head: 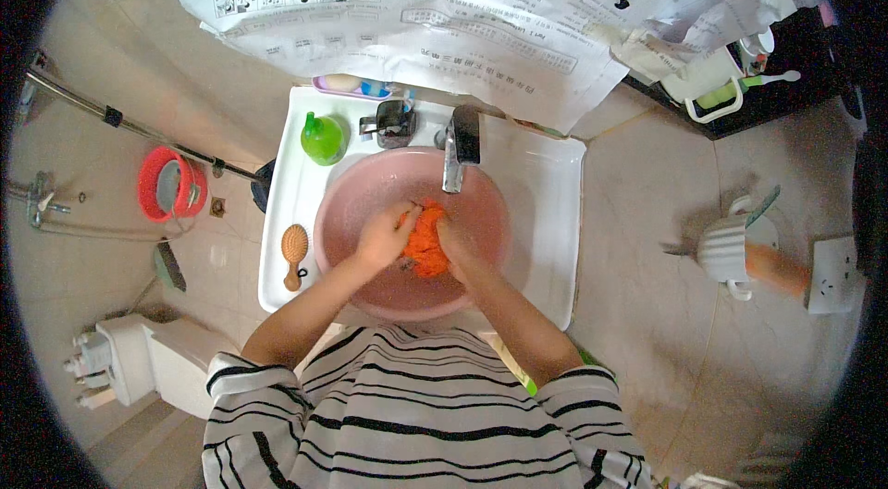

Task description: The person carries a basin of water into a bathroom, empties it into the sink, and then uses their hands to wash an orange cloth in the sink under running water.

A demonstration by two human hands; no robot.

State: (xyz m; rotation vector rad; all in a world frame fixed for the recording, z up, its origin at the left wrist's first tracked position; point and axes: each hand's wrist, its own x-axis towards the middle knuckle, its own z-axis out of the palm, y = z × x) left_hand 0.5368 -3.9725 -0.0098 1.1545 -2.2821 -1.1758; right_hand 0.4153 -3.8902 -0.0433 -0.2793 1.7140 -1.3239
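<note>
A crumpled orange cloth (426, 244) is bunched up inside a pink plastic basin (388, 298). From its left side my left hand (385, 236) grips it, fingers curled over the top. My right hand (452, 240) presses and holds the opposite side, its fingers partly hidden by the cloth and the angle. Behind the basin a chrome and black faucet (459, 149) reaches over the rim. The basin stands on a white washbasin top (544, 225). Whether water lies in the basin is hard to tell.
Left of the basin are a green pump bottle (323, 138) and a wooden hairbrush (295, 253). A dark cup (395, 125) stands beside the faucet. Printed paper sheets (416, 17) hang behind. A red bucket (170, 185) and a toilet (163, 357) are at left; a black shelf (784, 97) juts out at right.
</note>
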